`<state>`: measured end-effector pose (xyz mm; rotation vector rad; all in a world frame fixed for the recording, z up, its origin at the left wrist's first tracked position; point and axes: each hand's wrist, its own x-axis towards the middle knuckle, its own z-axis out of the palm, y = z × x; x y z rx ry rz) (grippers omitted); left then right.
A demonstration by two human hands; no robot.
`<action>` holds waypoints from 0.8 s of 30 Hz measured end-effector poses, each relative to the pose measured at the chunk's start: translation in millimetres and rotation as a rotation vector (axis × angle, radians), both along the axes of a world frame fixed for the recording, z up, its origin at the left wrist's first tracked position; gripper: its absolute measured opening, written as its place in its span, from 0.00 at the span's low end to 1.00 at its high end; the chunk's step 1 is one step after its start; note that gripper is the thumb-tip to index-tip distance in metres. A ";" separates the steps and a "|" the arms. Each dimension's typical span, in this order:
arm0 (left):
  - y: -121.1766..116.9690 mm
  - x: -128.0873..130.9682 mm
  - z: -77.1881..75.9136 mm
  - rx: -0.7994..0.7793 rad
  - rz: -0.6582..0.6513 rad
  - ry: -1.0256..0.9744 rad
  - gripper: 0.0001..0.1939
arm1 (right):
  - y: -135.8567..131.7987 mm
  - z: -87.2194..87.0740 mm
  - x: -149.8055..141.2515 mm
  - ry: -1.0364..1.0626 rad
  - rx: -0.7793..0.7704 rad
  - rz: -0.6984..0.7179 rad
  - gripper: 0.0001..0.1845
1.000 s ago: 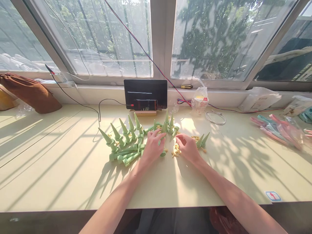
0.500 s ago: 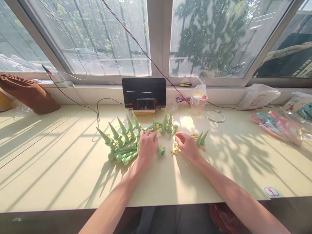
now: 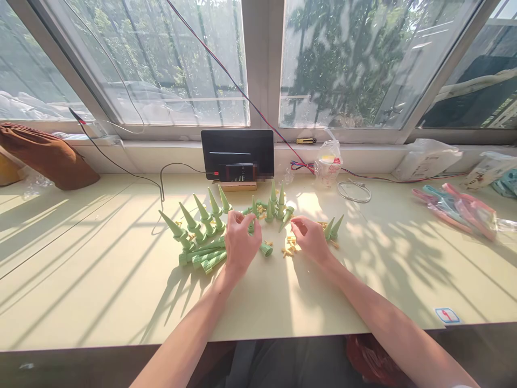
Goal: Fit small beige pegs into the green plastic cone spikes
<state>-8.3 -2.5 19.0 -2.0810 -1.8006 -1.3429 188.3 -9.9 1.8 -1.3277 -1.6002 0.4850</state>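
My left hand (image 3: 243, 241) is above the middle of the table, its thumb and forefinger curled together in a ring. Green shows through that ring, but I cannot tell whether it is held or lies behind. My right hand (image 3: 312, 238) pinches with its fingertips; whatever is in them is too small to make out. Beneath and beside it lie small yellow pegs (image 3: 289, 248). Between the hands are a tilted green cone-tipped piece (image 3: 286, 216) and a green tube end (image 3: 266, 249). Left of my left hand, several green spiked pieces (image 3: 205, 214) stand in a row behind lying green ribbed tubes (image 3: 208, 257).
Two green cones (image 3: 333, 228) stand right of my right hand. A dark tablet (image 3: 238, 148) with a phone (image 3: 237, 172) leans at the back. Also there are a bagged cup (image 3: 328, 164), a coiled white cable (image 3: 354, 192), pink-handled items (image 3: 456, 207) and a brown bag (image 3: 50, 156).
My left hand has shifted slightly left, its thumb and forefinger now making a clearer ring. My right hand stays nearly in place, still pinched.
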 end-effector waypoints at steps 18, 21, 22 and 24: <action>-8.2 9.0 -1.7 -0.371 -0.177 0.193 0.12 | 2.8 4.1 10.6 -0.305 -0.073 0.144 0.10; -7.9 9.2 -2.5 -0.375 -0.171 0.201 0.12 | 2.8 1.1 9.4 -0.327 -0.099 0.149 0.11; -7.6 9.2 -2.9 -0.378 -0.171 0.202 0.12 | 3.1 -0.3 9.4 -0.331 -0.105 0.150 0.11; -7.0 9.2 -3.7 -0.383 -0.172 0.202 0.11 | 4.1 -3.1 10.0 -0.339 -0.115 0.152 0.11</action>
